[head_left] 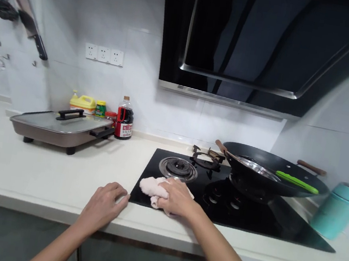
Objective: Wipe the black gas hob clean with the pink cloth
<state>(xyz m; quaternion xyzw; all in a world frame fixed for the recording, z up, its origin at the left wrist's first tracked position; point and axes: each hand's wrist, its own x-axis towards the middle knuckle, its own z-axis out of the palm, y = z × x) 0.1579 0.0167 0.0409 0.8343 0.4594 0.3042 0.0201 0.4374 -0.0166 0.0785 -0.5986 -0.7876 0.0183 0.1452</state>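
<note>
My right hand (176, 198) is closed on a pale pinkish cloth (153, 186), pressing it against the front left of the black glass gas stove (188, 212). Just behind the cloth is the left burner (178, 168) with its shiny metal ring; no pan support sits on it. My left hand (104, 205) rests on the white countertop (55, 173) beside the stove's front left corner. Its fingers are slightly bent, the thumb is apart from them, and nothing is held.
A black wok (284, 190) with a green-handled utensil (297, 181) covers the right burner. The pan support (207, 160) lies at the stove's back. A teal canister (339, 212) stands far right. Leftward are an electric pan (45, 130) and a sauce bottle (125, 120). The range hood (240, 48) overhangs.
</note>
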